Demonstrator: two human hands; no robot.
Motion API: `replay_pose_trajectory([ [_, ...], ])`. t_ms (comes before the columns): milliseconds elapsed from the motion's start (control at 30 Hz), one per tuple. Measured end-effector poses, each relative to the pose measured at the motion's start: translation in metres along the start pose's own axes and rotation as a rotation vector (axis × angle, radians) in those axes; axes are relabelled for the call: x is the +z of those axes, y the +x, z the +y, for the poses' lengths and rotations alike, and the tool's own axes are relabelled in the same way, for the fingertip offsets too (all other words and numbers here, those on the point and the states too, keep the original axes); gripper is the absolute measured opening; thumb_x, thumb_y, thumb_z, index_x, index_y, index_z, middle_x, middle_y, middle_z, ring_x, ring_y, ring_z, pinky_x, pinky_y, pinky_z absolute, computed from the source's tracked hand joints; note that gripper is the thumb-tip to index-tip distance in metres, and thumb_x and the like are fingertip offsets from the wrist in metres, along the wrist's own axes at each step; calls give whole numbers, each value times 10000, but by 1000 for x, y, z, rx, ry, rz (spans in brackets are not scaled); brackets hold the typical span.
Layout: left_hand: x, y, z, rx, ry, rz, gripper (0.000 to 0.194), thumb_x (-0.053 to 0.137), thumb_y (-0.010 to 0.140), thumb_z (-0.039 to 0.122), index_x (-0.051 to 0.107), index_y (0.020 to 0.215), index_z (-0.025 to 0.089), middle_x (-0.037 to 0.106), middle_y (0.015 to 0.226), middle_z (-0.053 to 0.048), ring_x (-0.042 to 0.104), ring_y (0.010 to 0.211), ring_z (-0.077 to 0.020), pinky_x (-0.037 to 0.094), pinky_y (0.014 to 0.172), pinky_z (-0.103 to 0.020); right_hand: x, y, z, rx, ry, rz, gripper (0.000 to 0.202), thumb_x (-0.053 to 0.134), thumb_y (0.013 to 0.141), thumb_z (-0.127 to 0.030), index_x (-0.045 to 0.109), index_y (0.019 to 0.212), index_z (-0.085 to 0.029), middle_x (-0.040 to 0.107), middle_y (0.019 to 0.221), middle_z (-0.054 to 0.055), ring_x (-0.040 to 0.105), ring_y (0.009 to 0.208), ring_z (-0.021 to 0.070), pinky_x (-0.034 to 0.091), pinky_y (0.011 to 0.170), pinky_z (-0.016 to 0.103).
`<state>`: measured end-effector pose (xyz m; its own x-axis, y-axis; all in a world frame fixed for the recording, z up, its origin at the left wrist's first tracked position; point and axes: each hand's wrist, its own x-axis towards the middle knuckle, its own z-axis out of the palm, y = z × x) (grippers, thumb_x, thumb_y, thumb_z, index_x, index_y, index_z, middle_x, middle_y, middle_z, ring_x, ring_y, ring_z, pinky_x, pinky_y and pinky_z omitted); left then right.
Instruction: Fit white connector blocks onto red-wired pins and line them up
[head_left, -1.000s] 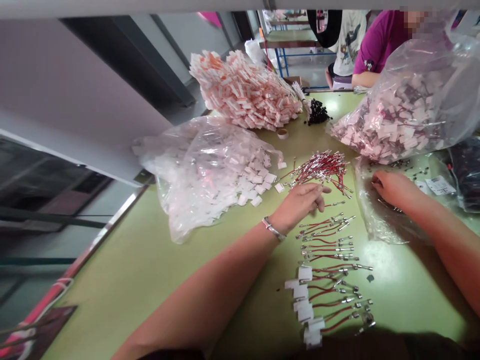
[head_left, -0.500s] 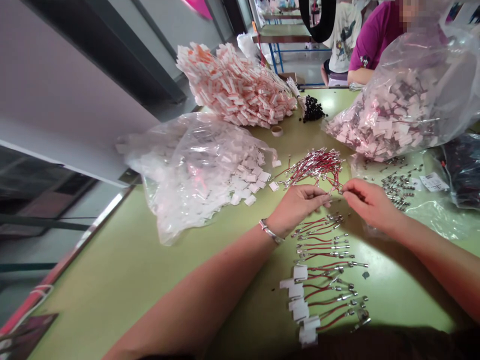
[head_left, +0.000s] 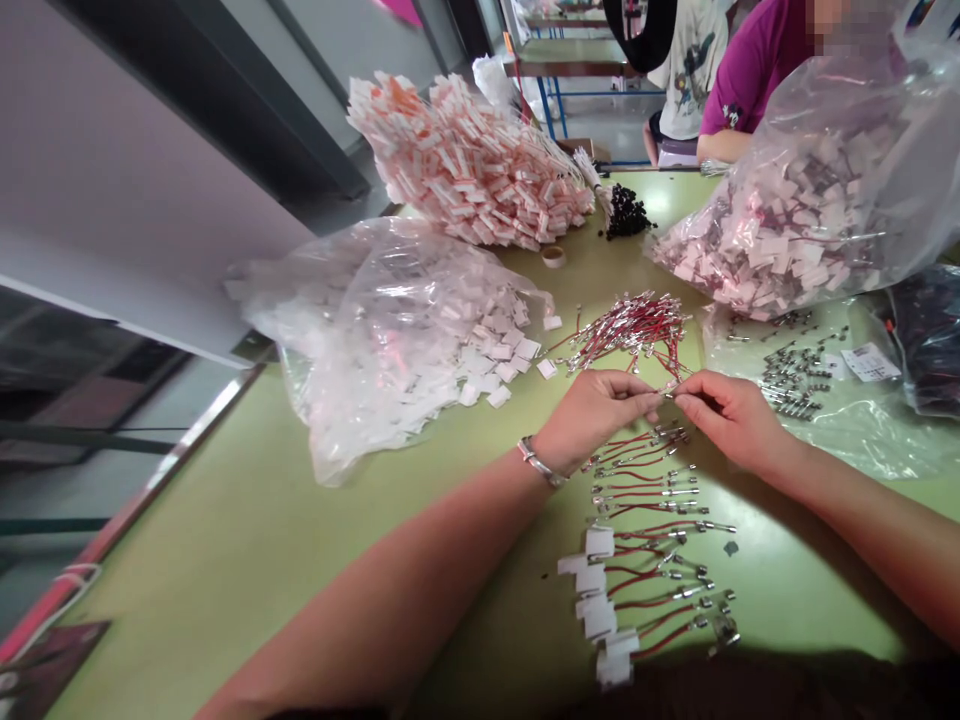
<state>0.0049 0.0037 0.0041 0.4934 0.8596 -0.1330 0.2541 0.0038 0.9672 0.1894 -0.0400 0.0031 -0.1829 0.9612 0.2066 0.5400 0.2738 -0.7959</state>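
My left hand (head_left: 611, 412) is closed in a pinch on the metal terminal end of a short wire lead (head_left: 666, 389), mostly covered by the fingers. Facing it, my right hand (head_left: 726, 412) pinches a small metal-ended part at the same spot, and the fingertips of both hands nearly touch. Just behind the hands lies a heap of red wire leads (head_left: 626, 330) with silvery terminals. Below them, a column of red leads with metal-capped ends (head_left: 649, 490) is laid out in rows. The nearer leads carry white plastic housings (head_left: 598, 615) on their left ends.
A clear bag spilling white housings (head_left: 495, 350) lies left of the hands. Small metal-capped parts (head_left: 795, 380) rest on plastic at right, under a full bag (head_left: 795, 220). Behind are bundled white-and-orange pieces (head_left: 480, 175), a tape roll (head_left: 553, 257) and a person in a purple sleeve (head_left: 739, 80).
My right hand has moved slightly left, bringing its fingertips up against the part in my left hand. My left hand has stayed almost in place.
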Motion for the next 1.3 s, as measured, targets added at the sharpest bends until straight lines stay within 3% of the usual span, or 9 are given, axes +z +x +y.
replay_pose_trajectory([
  [267,5,-4,-6,452,440,93,138,622,794,228,712,701,181,677,631,-6,562,585,-94,430,595,-235,-5,0,-1,116,46,-160,167,525,814,-259,551,664,-193,537,571,-37,456,530,95,369,515,228],
  [367,4,-2,-4,414,332,118,147,617,811,240,717,712,199,686,655,-2,579,602,-101,448,585,-235,-1,-1,3,96,47,-121,178,518,844,-269,570,692,-193,581,590,-28,496,537,99,399,542,236],
  [500,-11,4,3,409,137,426,106,642,809,264,735,770,230,703,860,-22,599,827,-133,479,741,-272,1,0,15,-85,-204,-65,151,518,879,-254,653,829,-205,664,765,29,584,691,140,454,666,286],
  [567,-18,7,3,368,-4,498,89,670,793,292,736,792,233,684,821,-14,572,763,-117,466,688,-253,0,0,19,-146,-335,-72,179,509,895,-263,682,884,-217,680,869,60,603,792,168,469,724,314],
  [767,-7,5,4,51,-519,206,147,694,778,286,670,720,153,647,649,-9,479,510,-52,378,497,-191,2,-1,10,-69,-190,-13,213,551,863,-344,708,890,-203,685,810,49,599,705,155,482,667,313],
  [1000,3,2,3,-9,-606,97,169,710,756,264,649,706,115,642,636,-28,499,526,-56,392,510,-187,9,-5,-1,248,233,-70,214,591,790,-358,689,850,-178,635,628,-7,498,472,85,415,475,244],
  [1100,0,3,-2,5,-504,65,201,697,767,313,649,749,119,643,674,-42,493,545,-72,411,526,-211,6,-3,1,240,235,-61,219,543,821,-352,683,865,-190,641,635,-11,493,457,79,409,471,241],
  [1167,-4,4,-3,89,-348,171,250,630,824,363,660,940,143,654,769,-59,513,595,-94,435,558,-235,2,-2,4,209,103,-49,208,523,835,-330,678,818,-193,644,632,-5,521,499,96,423,513,254],
  [1300,-6,2,1,523,299,436,398,509,888,336,515,1267,216,619,1117,-94,559,963,-192,459,865,-351,-1,1,8,75,-316,-6,195,522,854,-298,684,813,-198,687,747,49,587,655,154,440,638,308],
])
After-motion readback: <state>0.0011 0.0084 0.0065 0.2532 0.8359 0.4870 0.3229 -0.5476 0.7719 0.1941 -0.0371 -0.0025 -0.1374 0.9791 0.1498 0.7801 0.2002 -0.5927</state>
